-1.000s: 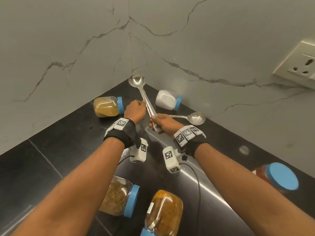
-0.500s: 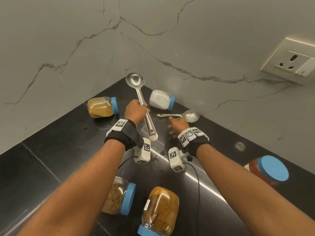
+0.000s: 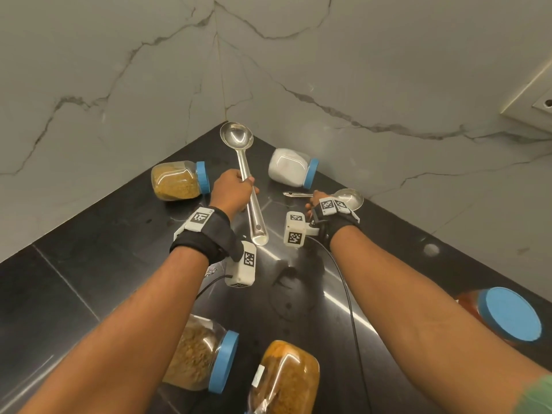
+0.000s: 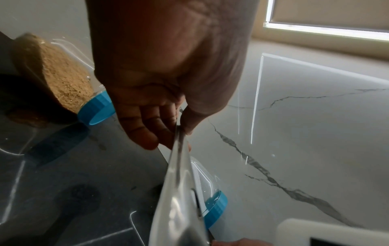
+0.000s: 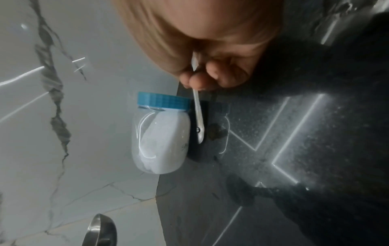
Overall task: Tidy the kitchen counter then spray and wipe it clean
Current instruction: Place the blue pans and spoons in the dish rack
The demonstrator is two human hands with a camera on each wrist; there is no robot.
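Note:
My left hand [image 3: 236,189] grips a long steel ladle [image 3: 254,210] by the middle of its handle and holds it above the black counter [image 3: 89,264], bowl toward the wall corner. In the left wrist view the fingers [image 4: 147,133] curl round the ladle handle [image 4: 181,191]. My right hand [image 3: 313,201] reaches to a smaller steel spoon [image 3: 349,198] lying by the right wall. In the right wrist view the fingertips [image 5: 229,74] pinch the spoon handle [image 5: 197,114], whose far end lies against the counter.
Blue-lidded jars lie on their sides: a white-filled jar [image 3: 289,171] by the spoon, a yellow-brown jar [image 3: 179,180] at left, two near my forearms [image 3: 197,354] [image 3: 286,380]. A red jar [image 3: 507,315] stands at right. Marble walls close the corner.
My right hand let go of the ladle's handle end, moved right and took hold of the small spoon's handle. My left hand keeps the ladle, now a little more upright.

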